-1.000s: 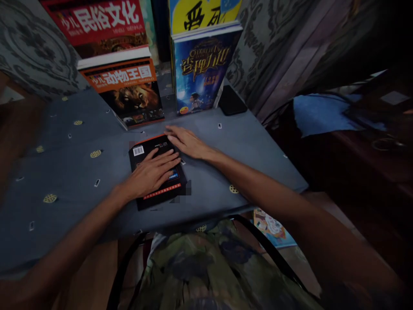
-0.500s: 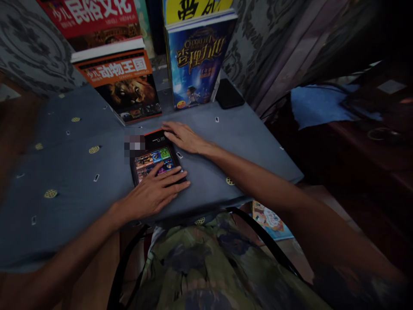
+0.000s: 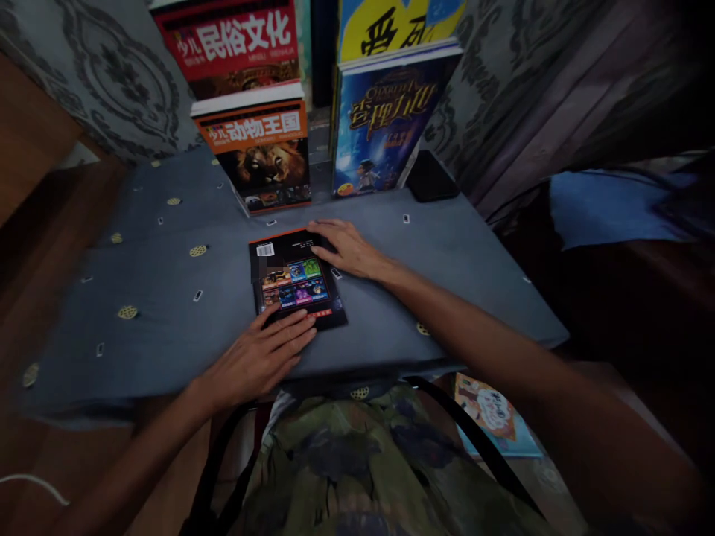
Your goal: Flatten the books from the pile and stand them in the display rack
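Observation:
A dark book (image 3: 296,283) lies flat on the cloth-covered table, its back cover up, with a barcode at the upper left and rows of small coloured pictures. My left hand (image 3: 265,350) is flat with fingers stretched over the lower left part of the cover. My right hand (image 3: 349,249) rests at the upper right corner, fingertips on the cover and the fingers extended. Neither hand is closed round the book. Just behind it stands an orange-topped book (image 3: 268,160) with a lion on its front.
Behind the lion book is a red book (image 3: 240,45). A blue book (image 3: 385,119) stands to its right before a yellow one (image 3: 391,26). A black phone-like slab (image 3: 433,179) lies beside them. The patterned tablecloth (image 3: 161,275) ends near my lap; a picture book (image 3: 494,417) lies lower right.
The view has shifted, so the table and books appear farther right. My left hand has slid down the cover toward its lower edge, uncovering more pictures. My right hand stays at the upper right corner.

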Demonstrator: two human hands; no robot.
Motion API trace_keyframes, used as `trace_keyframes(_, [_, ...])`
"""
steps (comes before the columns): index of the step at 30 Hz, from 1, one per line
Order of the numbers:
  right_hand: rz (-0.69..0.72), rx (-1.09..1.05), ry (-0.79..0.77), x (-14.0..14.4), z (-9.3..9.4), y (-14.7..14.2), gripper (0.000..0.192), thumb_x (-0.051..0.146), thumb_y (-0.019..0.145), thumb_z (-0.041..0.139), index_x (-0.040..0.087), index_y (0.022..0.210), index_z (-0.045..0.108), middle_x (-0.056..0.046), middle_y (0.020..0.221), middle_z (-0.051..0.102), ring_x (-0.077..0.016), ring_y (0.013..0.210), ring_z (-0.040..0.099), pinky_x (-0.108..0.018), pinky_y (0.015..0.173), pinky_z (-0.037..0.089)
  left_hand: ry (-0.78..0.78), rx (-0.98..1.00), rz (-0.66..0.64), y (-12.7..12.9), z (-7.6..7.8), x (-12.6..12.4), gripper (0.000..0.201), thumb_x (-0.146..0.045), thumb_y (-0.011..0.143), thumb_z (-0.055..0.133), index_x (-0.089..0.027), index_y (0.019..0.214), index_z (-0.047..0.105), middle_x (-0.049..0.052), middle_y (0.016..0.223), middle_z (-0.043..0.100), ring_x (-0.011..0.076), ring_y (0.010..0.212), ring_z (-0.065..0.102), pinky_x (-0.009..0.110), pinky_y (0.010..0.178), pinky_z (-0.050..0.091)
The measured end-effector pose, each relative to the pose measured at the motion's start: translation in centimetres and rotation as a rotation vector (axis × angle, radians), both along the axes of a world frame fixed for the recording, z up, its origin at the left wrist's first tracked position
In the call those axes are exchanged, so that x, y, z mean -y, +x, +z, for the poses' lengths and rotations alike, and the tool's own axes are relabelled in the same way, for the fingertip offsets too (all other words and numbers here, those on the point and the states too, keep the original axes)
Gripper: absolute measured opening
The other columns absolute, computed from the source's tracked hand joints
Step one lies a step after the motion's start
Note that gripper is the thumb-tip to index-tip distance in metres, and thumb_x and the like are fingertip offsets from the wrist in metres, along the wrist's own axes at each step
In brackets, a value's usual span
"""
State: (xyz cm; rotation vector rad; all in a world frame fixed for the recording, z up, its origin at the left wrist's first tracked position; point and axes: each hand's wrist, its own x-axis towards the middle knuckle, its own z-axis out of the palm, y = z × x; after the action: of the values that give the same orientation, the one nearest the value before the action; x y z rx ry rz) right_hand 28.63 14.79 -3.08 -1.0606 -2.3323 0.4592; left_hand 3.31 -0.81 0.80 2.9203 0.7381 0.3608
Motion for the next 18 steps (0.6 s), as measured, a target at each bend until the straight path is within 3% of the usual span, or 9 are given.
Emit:
trace_keyframes(3, [0.001,0.052,0.031,0.1,0.2,0.1,0.048,0.044,0.101,0.044,0.017,0.139,0.055,-0.014,0.147,0.056,-0.0323,0.141,0.045,-0.058,0.116,0.036,0.048,0.037,0.073,-1.5,0.1,1.2,0.055,-0.017,0.100,0.048,-0.020,0.153,0.037,0.010,0.142,0.062,0.0234,0.138,0.051,0.051,0.118,0.037])
trace_keyframes(6, [0.022,0.111,0.122,0.7,1.1,-0.7,0.044,0.042,0.103,0.040,0.017,0.133,0.061,-0.014,0.148,0.055,-0.0339,0.144,0.042,-0.061,0.119,0.030,0.166,0.051,0.195,-2.4,0.0,2.6,0.050,-0.016,0.098,0.050,-0.018,0.148,0.046,0.013,0.128,0.069,0.0256,0.119,0.063,0.047,0.104,0.049])
trace_keyframes(10, [0.212,0.145,0.171,1.3,2.5,-4.1,0.039,0.032,0.103,0.040,0.017,0.133,0.061,-0.012,0.149,0.054,-0.0287,0.148,0.038,-0.058,0.122,0.028,0.239,0.076,0.301,-2.7,-0.2,3.8,0.045,-0.014,0.096,0.053,-0.015,0.141,0.053,0.014,0.114,0.072,0.0260,0.103,0.066,0.041,0.087,0.055])
trace_keyframes(14, [0.343,0.184,0.086,1.5,2.7,-8.2,0.040,0.024,0.102,0.044,0.015,0.140,0.054,-0.013,0.151,0.053,-0.0241,0.149,0.036,-0.053,0.122,0.031,0.222,0.129,0.327,-2.5,-0.1,4.3,0.052,-0.012,0.095,0.052,-0.017,0.147,0.047,0.013,0.117,0.072,0.0256,0.108,0.067,0.042,0.093,0.053])
trace_keyframes(18, [0.432,0.190,0.068,2.7,2.2,-9.5,0.040,0.020,0.103,0.042,0.017,0.140,0.055,-0.010,0.152,0.052,-0.0220,0.148,0.038,-0.049,0.123,0.030,0.168,0.190,0.375,-2.7,-0.5,4.7,0.062,-0.013,0.097,0.048,-0.019,0.157,0.030,0.011,0.119,0.073,0.0223,0.108,0.068,0.038,0.098,0.054])
